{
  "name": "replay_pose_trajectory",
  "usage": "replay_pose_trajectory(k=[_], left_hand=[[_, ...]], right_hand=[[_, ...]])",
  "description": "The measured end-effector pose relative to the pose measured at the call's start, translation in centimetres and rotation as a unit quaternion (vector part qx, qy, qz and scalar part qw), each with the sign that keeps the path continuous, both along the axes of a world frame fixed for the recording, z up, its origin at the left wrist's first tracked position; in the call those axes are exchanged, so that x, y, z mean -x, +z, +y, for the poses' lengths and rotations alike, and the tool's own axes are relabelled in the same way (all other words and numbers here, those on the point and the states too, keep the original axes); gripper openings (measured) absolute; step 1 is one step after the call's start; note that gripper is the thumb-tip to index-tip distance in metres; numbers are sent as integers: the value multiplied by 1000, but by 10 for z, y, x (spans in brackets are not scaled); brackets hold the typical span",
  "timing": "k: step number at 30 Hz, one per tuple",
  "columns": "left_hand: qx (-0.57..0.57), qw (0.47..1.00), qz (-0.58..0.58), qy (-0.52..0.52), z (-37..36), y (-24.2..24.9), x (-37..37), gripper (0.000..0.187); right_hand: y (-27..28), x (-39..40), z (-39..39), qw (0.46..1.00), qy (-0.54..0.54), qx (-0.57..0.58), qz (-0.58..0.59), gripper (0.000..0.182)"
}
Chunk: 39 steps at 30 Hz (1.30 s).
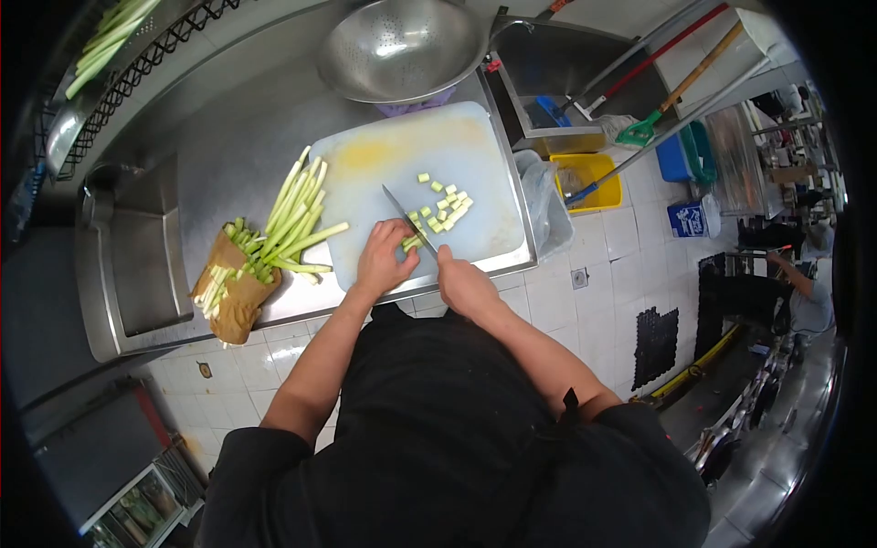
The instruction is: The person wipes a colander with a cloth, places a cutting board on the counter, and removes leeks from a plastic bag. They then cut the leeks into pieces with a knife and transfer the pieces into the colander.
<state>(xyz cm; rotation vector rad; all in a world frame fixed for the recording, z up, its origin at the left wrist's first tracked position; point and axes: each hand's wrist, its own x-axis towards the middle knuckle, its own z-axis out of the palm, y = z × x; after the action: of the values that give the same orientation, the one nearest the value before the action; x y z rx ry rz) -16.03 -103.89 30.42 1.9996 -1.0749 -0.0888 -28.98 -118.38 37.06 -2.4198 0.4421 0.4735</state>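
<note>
My right hand (pixel 466 283) is wrapped round the handle of a kitchen knife (pixel 405 216), its blade pointing up and left across a white cutting board (pixel 365 196). Just left of the blade, my left hand (pixel 385 259) has its fingers curled down on pale green stalks (pixel 413 243), mostly hidden under them. Short cut pieces (pixel 449 208) lie scattered to the right of the knife. Beside the board's left edge, long pale green stalks (pixel 297 205) lie in a loose pile. More stalks stick out of a brown paper bag (pixel 239 315) near the counter's front edge.
A perforated metal colander (pixel 402 55) stands behind the board. To the left is a metal sink basin (pixel 142 256). Right of the counter are a yellow bucket (pixel 598 169), a clear plastic bag (pixel 550 219) and long-handled cleaning tools (pixel 681 87). Another person (pixel 808 297) stands far right.
</note>
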Motion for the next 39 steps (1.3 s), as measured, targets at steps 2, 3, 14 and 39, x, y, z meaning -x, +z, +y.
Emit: replay_pose_trajectory(k=[2,3,14,39], left_hand=[[-2,1000,12,5,4,1,1,28],[5,1000,4,5,5,1,1,29],[8,999,2,31,14,7,7,29],[-12,995,98,21,31,21,-5,40]], right_hand=[[3,-1,0,1000,-7,-7,1,21],[6,2,-4,1000,-7,-4,6,17],[60,32,3,998,43,19,48,20],[19,17,-22,999,-29,-9,-43,14]])
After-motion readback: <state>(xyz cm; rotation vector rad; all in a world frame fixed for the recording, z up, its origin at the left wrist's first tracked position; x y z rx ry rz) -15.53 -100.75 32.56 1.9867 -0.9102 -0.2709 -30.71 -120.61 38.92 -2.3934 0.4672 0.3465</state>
